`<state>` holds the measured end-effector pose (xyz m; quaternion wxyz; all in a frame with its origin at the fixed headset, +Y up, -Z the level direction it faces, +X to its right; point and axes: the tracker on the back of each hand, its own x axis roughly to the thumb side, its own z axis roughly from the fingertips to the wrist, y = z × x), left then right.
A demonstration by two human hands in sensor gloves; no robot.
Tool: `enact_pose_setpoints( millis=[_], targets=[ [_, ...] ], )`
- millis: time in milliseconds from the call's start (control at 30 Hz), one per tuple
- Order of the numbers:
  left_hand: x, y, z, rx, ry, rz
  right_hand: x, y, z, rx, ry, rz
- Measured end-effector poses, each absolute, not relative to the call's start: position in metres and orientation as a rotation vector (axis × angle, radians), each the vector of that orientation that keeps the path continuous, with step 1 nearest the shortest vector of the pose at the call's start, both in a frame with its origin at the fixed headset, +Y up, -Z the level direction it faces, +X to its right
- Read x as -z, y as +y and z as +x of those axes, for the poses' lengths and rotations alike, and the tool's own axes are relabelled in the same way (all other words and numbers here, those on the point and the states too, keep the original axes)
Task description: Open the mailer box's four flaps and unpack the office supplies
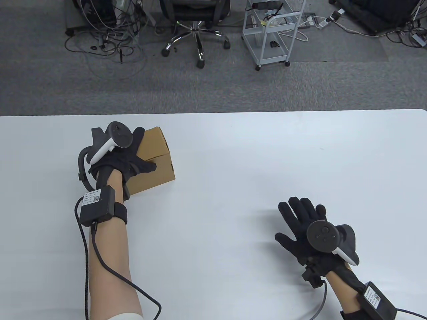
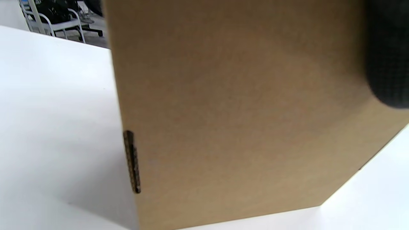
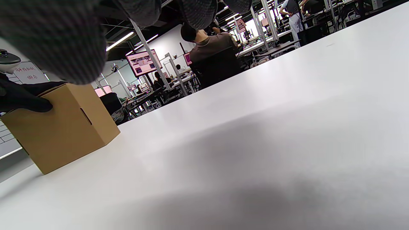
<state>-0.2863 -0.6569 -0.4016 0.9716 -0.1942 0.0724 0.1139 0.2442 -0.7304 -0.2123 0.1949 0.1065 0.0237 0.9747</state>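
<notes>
A closed brown cardboard mailer box [image 1: 156, 173] stands on the white table [image 1: 267, 160] at the left. My left hand [image 1: 131, 156] lies over its top and holds it, with the fingers across the top flaps and the thumb on the near side. The left wrist view is filled by the side of the box [image 2: 239, 111], with a gloved finger [image 2: 388, 48] at the top right. My right hand [image 1: 297, 220] is open with the fingers spread, low over the table at the lower right, holding nothing. The right wrist view shows the box [image 3: 64, 127] far off to the left.
The table's far edge [image 1: 213, 112] runs across the middle of the table view. Beyond it on the floor are an office chair [image 1: 195, 30], a white wire cart [image 1: 270, 33] and cables.
</notes>
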Motion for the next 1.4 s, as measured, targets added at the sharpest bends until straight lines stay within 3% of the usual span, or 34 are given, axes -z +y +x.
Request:
enact_pose_setpoints(
  millis=[333,533,900,1400],
  targets=[
    [0.398,-0.655,-0.283,-0.236,0.136,-0.389,0.212,-0.731,0.241,-2.752,0.076,0.325],
    [0.375,-0.646,-0.264,-0.222,0.066,-0.427,0.21,-0.726,0.241,-2.743,0.04,0.345],
    [0.303,-0.61,-0.17,-0.138,-0.194,-0.375,0.208,-0.724,0.241,-2.723,0.002,0.365],
    [0.237,-0.633,-0.088,-0.058,-0.401,-0.38,0.205,-0.723,0.246,-2.696,-0.035,0.351]
  ],
)
